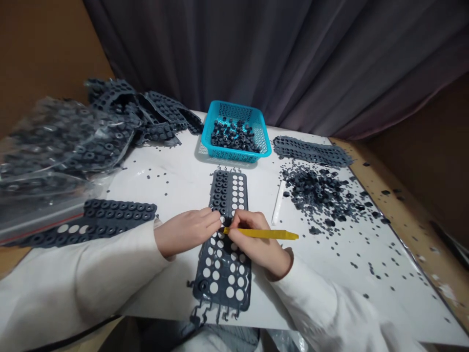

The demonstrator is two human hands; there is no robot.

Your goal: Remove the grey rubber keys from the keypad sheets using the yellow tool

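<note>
Fingers point(238, 238) of right hand point(264, 248) pinch yellow tool point(273, 234), left hand point(186, 230) over dark sheet point(223, 275), grip unclear.

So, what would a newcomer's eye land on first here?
Probably the bright turquoise basket of small dark parts, at the back middle of the white table. Then the yellow tool in the right hand, its tip over the dark sheet with white discs at centre. A heap of dark scraps stands out to the right.

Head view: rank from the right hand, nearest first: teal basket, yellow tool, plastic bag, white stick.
1. Yellow tool: in the right hand.
2. White stick: just beyond it, rightward.
3. Teal basket: farther back, centre.
4. Plastic bag: far left.
</note>
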